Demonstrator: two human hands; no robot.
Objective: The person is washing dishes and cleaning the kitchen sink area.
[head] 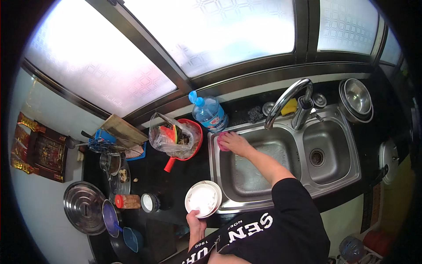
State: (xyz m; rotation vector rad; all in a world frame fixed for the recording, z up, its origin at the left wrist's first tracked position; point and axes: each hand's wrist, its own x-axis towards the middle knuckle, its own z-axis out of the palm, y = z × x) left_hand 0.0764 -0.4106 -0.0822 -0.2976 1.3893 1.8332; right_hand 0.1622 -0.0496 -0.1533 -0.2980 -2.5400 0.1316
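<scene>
My right hand [235, 144] holds a pink cloth [223, 141] against the back left corner of the double stainless steel sink [263, 166], its fingers over the cloth. My left hand [196, 221] grips the near edge of a small stack of white plates or shallow bowls [201, 199], thumb on the upper rim. The stack is at the sink's left rim, over the black counter [171, 184]. A chrome faucet [288, 99] arches over the larger basin. Under the fingers, part of the cloth is hidden.
A water bottle [210, 115] stands behind the sink's left corner. Left of it, a red-handled container [197, 142] holds a plastic bag with watermelon rind [171, 133]. Steel bowls [356, 99] sit at the right. A jar [128, 201], small bowls [150, 203] and lids [85, 208] are at the left.
</scene>
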